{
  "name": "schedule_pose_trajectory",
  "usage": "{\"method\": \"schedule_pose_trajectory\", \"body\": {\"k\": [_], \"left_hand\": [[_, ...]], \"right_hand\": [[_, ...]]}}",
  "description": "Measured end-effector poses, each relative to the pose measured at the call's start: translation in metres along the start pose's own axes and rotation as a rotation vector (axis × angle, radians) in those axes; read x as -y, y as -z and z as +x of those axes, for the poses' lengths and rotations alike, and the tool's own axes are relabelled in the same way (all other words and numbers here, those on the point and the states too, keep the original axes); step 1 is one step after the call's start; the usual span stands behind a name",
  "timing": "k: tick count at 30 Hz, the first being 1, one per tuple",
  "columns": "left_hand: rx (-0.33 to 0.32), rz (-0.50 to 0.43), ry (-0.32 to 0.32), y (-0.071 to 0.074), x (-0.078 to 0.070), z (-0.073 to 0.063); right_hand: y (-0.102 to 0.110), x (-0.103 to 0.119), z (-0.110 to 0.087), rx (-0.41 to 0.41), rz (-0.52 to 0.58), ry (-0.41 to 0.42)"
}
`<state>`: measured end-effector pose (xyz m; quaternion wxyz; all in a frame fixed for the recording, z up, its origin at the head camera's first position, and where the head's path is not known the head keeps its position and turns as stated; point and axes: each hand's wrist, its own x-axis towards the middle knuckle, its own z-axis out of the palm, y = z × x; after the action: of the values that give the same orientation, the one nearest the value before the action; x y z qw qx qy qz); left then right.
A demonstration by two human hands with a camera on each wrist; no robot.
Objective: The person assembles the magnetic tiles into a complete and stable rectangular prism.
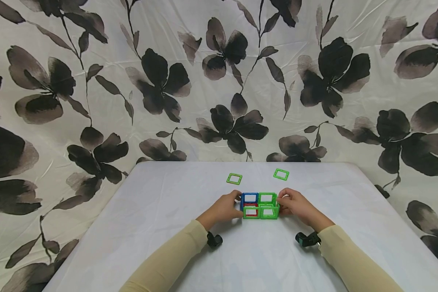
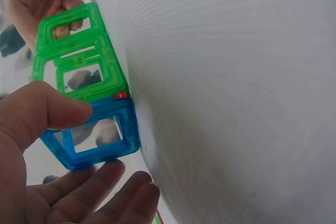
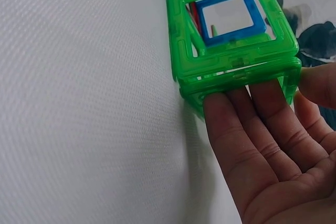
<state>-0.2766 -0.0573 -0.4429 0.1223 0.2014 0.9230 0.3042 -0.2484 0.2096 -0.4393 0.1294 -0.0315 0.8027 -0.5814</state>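
A low box of magnetic tiles [image 1: 260,206], blue and red at the left and green at the right, stands on the white table between both hands. My left hand [image 1: 224,209] grips its left end; in the left wrist view, the thumb lies on the blue tile [image 2: 100,156] and the other fingers reach along the opposite side. At the right end, my right hand [image 1: 295,205] holds the green tiles [image 3: 231,61]. The right wrist view has its fingertips [image 3: 220,108] against the end frame and the thumb at the far corner.
Two loose green square tiles lie behind the box on the table [image 1: 160,202], one tile [image 1: 234,179] to the left and another tile [image 1: 281,174] to the right. A white cloth with dark flowers [image 1: 237,125] hangs behind the table's back edge.
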Motion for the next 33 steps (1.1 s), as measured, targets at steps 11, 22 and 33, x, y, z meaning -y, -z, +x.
{"method": "schedule_pose_trajectory", "body": {"k": [11, 22, 33], "left_hand": [[0.002, -0.006, 0.008, 0.0003, 0.0003, 0.0000], [0.000, -0.003, 0.009, 0.0003, 0.0001, -0.0004], [0.002, -0.008, 0.015, 0.0004, -0.0004, 0.0000]], "right_hand": [[0.0025, -0.0064, 0.0042, -0.006, 0.012, 0.000], [0.0013, -0.0040, 0.0016, -0.003, 0.022, 0.005], [0.0011, -0.0028, 0.0010, -0.001, 0.015, 0.006]]}}
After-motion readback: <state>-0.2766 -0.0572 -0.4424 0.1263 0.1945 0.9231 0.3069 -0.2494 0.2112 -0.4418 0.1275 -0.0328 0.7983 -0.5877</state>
